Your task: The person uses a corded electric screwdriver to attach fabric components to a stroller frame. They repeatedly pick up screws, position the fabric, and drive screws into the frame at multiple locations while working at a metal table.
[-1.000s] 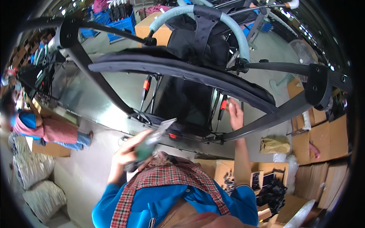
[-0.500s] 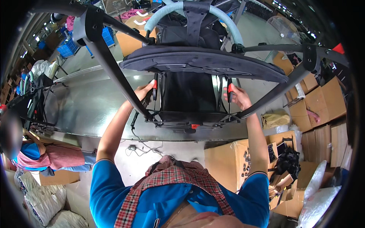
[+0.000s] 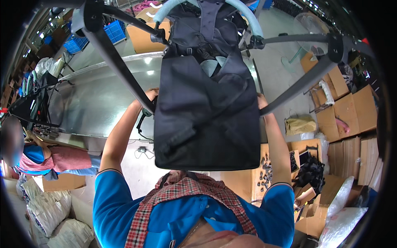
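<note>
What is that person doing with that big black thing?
A person in a blue shirt and a checked apron is holding up a folding frame of black tubes with a black fabric seat hanging from it. The left hand grips the left tube and the right hand grips the right tube, one on each side of the seat. The frame is over a shiny metal table. Cardboard boxes stand at the right, and another person sits at the left.

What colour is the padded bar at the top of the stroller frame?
Light blue; the padded bar shows best in the head view, above the black seat.
</note>
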Tool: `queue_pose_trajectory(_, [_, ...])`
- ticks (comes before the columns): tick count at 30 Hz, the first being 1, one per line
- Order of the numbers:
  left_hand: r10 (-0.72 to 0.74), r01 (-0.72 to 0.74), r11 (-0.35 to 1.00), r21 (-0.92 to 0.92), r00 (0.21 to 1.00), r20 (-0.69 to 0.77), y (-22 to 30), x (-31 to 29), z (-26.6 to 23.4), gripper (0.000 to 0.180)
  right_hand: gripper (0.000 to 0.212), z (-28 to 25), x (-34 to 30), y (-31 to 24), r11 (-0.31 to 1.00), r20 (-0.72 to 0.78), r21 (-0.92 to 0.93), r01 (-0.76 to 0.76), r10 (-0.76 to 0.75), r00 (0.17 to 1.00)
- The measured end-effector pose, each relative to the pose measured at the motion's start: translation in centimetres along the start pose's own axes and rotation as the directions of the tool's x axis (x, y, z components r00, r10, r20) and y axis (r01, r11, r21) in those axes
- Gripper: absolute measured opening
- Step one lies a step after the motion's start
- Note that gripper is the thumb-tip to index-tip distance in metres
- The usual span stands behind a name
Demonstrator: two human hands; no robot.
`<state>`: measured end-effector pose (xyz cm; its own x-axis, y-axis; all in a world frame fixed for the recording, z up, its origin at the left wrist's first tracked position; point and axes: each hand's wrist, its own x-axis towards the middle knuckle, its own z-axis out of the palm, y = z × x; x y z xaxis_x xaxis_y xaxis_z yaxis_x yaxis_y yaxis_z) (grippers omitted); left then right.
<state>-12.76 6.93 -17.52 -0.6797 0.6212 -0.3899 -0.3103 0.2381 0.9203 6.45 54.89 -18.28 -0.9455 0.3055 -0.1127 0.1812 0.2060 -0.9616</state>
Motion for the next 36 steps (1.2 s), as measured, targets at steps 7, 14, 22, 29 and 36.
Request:
queue_pose_trajectory(7, [0.146, -0.067, 0.966, 0.249, 0.938, -0.315, -2.0, -6.0, -2.0, 0.047, 0.038, -4.4, -8.9, -0.7, 0.999, -0.218, -0.003, -0.035, 0.033, 0.975])
queue_pose_trajectory(14, [-0.109, 0.131, 0.987, 0.091, 0.970, -0.217, -11.9, -14.0, 7.0, 0.050, 0.012, -8.4, -25.1, 9.1, 0.786, -0.174, -0.611, -0.092, -0.021, 0.984])
queue_pose_trajectory(22, [-0.395, 0.381, 0.917, 0.117, 0.908, 0.140, -19.0, -14.6, 15.4, 0.055, 0.007, -9.7, -24.0, 21.2, 0.459, -0.298, -0.881, -0.116, -0.345, 0.890])
queue_pose_trajectory(29, [-0.359, 0.356, 0.917, -0.178, 0.933, 0.014, -19.4, -17.8, 19.5, 0.062, 0.015, -12.3, -23.7, 26.2, 0.427, -0.297, -0.884, -0.193, -0.193, 0.935])
queue_pose_trajectory(36, [-0.154, 0.015, 0.932, -0.362, 0.920, -0.360, -14.0, -26.5, 15.9, 0.094, 0.005, -12.6, -21.3, 9.7, 0.913, -0.373, -0.272, 0.305, -0.392, 0.841])
